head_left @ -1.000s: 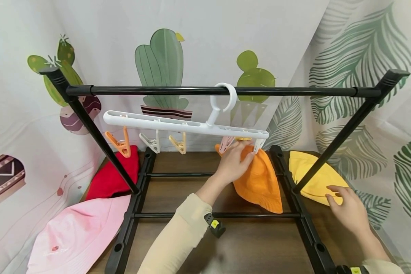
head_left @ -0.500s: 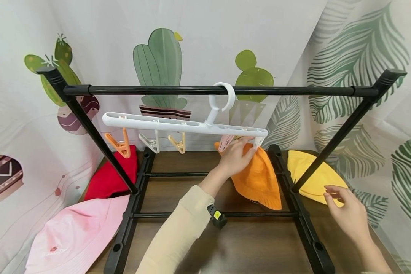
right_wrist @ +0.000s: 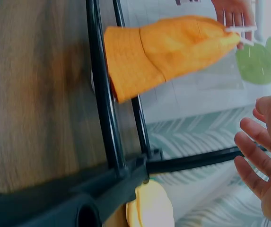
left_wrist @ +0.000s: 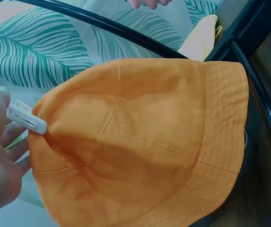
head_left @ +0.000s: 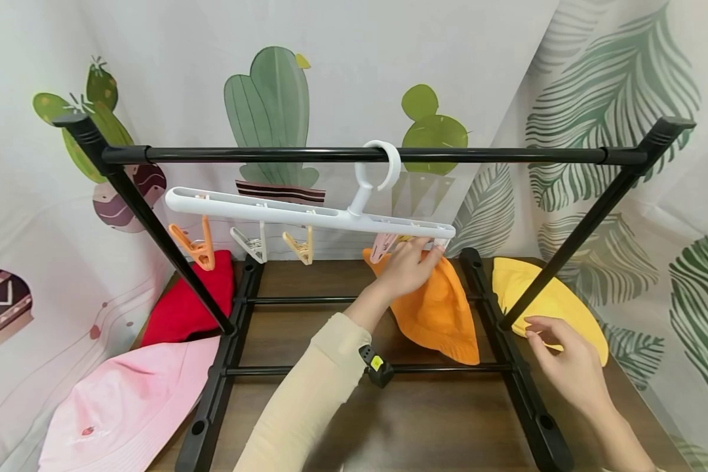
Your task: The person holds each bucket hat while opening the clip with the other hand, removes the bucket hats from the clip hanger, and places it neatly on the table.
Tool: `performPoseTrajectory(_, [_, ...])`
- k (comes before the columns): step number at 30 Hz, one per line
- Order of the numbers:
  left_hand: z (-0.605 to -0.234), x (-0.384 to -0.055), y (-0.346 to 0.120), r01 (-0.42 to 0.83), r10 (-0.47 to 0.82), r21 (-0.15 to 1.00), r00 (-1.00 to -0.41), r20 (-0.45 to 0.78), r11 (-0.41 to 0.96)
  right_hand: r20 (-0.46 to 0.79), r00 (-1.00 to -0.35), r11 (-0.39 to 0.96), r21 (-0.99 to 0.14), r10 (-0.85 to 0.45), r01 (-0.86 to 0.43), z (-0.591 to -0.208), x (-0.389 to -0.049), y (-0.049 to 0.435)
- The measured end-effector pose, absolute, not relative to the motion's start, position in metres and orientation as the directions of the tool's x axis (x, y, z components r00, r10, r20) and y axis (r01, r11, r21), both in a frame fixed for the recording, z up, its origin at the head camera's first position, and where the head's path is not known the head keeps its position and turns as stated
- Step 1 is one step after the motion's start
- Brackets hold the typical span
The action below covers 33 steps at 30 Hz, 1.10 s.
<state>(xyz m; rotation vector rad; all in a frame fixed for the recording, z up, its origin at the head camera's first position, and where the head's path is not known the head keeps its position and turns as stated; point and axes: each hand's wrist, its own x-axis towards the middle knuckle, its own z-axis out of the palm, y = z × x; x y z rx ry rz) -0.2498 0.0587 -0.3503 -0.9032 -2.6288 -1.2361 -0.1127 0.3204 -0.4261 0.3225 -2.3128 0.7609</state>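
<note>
An orange bucket hat (head_left: 433, 308) hangs by its crown from the right part of a white clip hanger (head_left: 313, 213). In the left wrist view, a white clothespin (left_wrist: 27, 118) bites the hat's fabric, and the thumb of my left hand (left_wrist: 0, 151) lies at its handle end with the fingers behind. The left hand (head_left: 404, 269) pinches that clothespin just beneath the hanger bar. A pink clothespin (head_left: 382, 248) sits just left of it. My right hand (head_left: 569, 367) is held with loosely bent fingers and nothing in them, in front of the yellow hat (head_left: 549, 301).
The hanger hooks over the top bar (head_left: 259, 155) of a black rack. Orange (head_left: 197, 246), white (head_left: 254, 244) and yellow (head_left: 301, 246) clothespins dangle at its left. A red hat (head_left: 195, 301) and a pink hat (head_left: 130, 400) lie left of the rack on the brown table (head_left: 425, 419).
My right hand has moved left, closer to the rack's right leg. The left hand stays at the clothespin, its thumb now overlapping it more. The view has shifted slightly.
</note>
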Motion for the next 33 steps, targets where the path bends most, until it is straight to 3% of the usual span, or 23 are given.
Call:
performPoseTrajectory(7, [-0.347,-0.249,0.061,0.514,0.456,0.707,-0.839,0.297,0.486,0.656,-0.752,0.782,-0.433,-0.067,-0.448,-0.422,-0.116,0.305])
performPoseTrajectory(21, [-0.346,-0.25,0.058,0.544,0.479,0.713,-0.815,0.326,0.442,0.61,-0.777,0.771,-0.417,-0.156,-0.482,-0.415,-0.125,0.28])
performPoseTrajectory(33, [-0.345,-0.247,0.056,0.545,0.484,0.71,-0.814,0.32,0.447,0.425,-0.89,0.792,-0.482,-0.163,-0.375,-0.423,-0.139,0.263])
